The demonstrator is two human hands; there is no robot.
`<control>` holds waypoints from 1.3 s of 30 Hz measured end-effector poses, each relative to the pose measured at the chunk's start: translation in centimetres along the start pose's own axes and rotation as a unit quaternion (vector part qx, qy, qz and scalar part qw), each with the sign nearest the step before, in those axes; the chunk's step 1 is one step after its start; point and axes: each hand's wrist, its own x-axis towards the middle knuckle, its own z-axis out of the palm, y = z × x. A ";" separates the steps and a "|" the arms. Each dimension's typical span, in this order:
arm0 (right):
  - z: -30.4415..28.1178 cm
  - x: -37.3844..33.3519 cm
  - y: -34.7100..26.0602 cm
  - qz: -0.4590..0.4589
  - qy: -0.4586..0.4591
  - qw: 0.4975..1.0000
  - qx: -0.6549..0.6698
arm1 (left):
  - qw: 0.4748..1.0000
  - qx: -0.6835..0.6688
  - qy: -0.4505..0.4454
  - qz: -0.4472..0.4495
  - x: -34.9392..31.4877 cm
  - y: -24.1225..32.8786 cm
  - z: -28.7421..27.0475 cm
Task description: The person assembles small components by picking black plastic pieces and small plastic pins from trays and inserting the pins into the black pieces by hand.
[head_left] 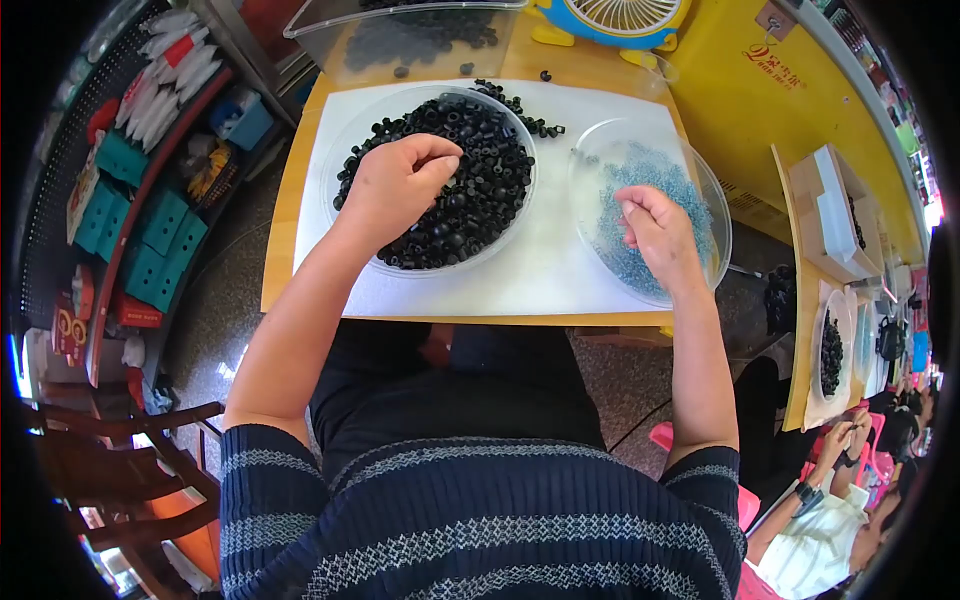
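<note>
My left hand [396, 188] is over a round clear tray [352, 122] heaped with black beads [475, 200] of mixed round and ring-like shapes. Its thumb and forefinger are pinched together at the beads; whatever they hold is too small or hidden. To the right, my right hand [660, 238] hovers above a second round clear tray [721, 225] spread with tiny pale blue beads [630, 262]. Those fingers are curled in toward the thumb, and I cannot make out anything between them.
Both trays rest on a white sheet [470, 292] on a wooden table [290, 220]. Loose black beads [520, 112] lie behind the left tray. At the back are a clear plastic bin [400, 40] and a blue-and-yellow fan [625, 20]. Another person's hands [845, 440] work at the far right.
</note>
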 end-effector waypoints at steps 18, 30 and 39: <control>2.2 0.7 -0.7 -0.239 -0.012 0.902 -0.359 | 0.767 -0.593 -0.148 -0.196 -5.9 0.4 2.2; 4.3 -3.0 -3.9 -0.207 -0.026 0.976 0.063 | 0.780 -0.585 -0.140 -0.175 -6.5 1.1 3.1; 0.9 2.0 1.0 -0.296 0.122 0.887 -0.332 | 0.833 -0.528 -0.112 -0.123 -5.0 1.9 4.4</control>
